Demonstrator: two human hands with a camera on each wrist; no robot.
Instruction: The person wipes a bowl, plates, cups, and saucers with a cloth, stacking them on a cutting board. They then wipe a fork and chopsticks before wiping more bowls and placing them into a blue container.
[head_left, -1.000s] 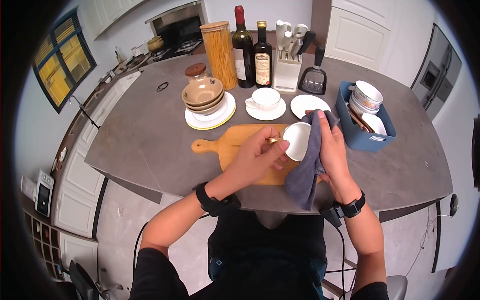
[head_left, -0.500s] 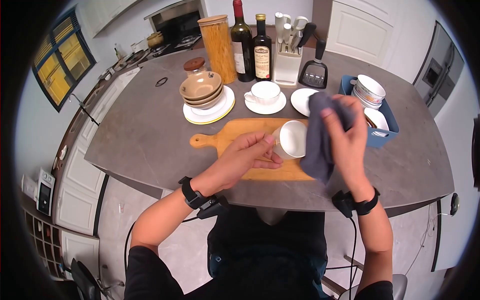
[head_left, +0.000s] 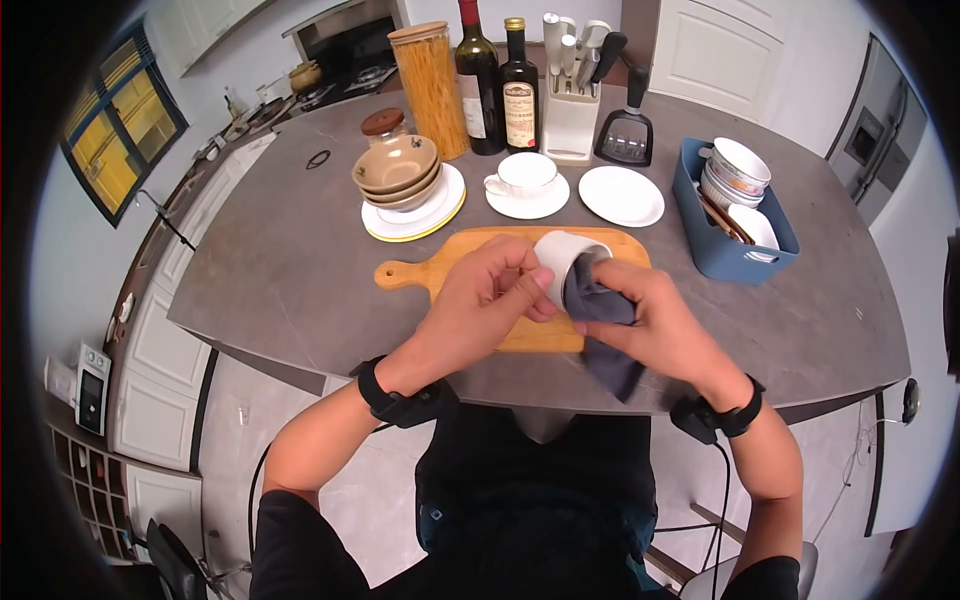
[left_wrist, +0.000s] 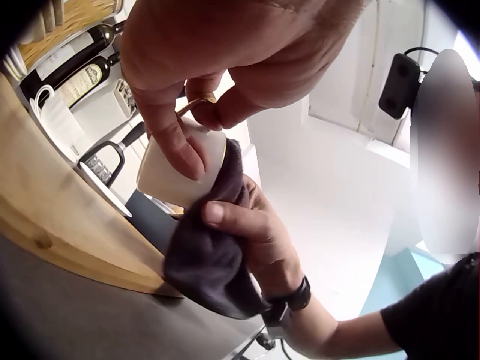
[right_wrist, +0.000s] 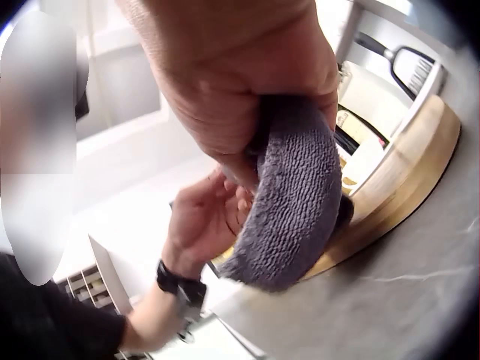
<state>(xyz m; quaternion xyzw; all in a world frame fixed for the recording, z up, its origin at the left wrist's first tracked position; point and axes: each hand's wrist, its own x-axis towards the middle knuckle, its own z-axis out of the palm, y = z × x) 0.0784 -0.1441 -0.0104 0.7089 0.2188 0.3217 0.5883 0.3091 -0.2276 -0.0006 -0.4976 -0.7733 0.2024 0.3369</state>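
Note:
My left hand (head_left: pixel 485 300) pinches a white teacup (head_left: pixel 557 254) by its gold-edged handle side, over the wooden cutting board (head_left: pixel 460 243). The cup is tipped with its mouth toward the right. In my right hand (head_left: pixel 660 320) is a dark grey cloth (head_left: pixel 592 297), bunched and pushed into the cup's mouth, its loose end hanging down. The left wrist view shows the cloth (left_wrist: pixel 217 247) against the rim of the cup (left_wrist: pixel 169 176), with fingers (left_wrist: pixel 176 142) on the cup's outer wall. The cloth's ribbed weave (right_wrist: pixel 296 195) fills the right wrist view and hides the cup.
Behind the board stand a cup on a saucer (head_left: pixel 527 180), a white plate (head_left: pixel 620 197) and brown bowls (head_left: pixel 397 168) stacked on plates. A blue bin (head_left: pixel 735 262) with dishes is at the right. Farther back are a pasta jar (head_left: pixel 432 90), bottles (head_left: pixel 519 105) and a knife block (head_left: pixel 572 120).
My right hand lifted the cloth away to the right, then came back left and pushed it into the cup. The left hand kept hold of the cup and shifted slightly up and left.

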